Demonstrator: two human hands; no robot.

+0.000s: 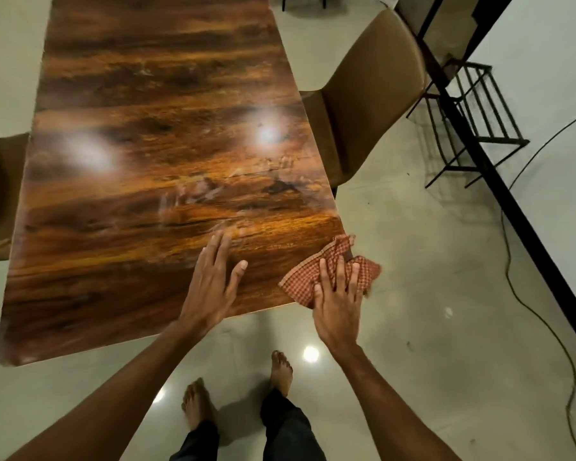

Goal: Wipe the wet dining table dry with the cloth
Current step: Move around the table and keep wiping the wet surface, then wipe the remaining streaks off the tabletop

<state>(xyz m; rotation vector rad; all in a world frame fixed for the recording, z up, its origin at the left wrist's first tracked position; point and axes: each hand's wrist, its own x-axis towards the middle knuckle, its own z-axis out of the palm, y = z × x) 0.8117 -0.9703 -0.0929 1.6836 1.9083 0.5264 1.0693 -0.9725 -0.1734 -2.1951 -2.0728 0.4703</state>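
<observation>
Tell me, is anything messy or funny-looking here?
Yes. Whitish wet streaks smear the table ahead of the left hand. The checked cloth under the right hand hangs partly off the table's near corner. A loose cable snakes across the floor.

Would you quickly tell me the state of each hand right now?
Left hand: open, fingers straight, over the table, holding nothing.
Right hand: open, fingers spread, pressing the cloth on the table's corner.
</observation>
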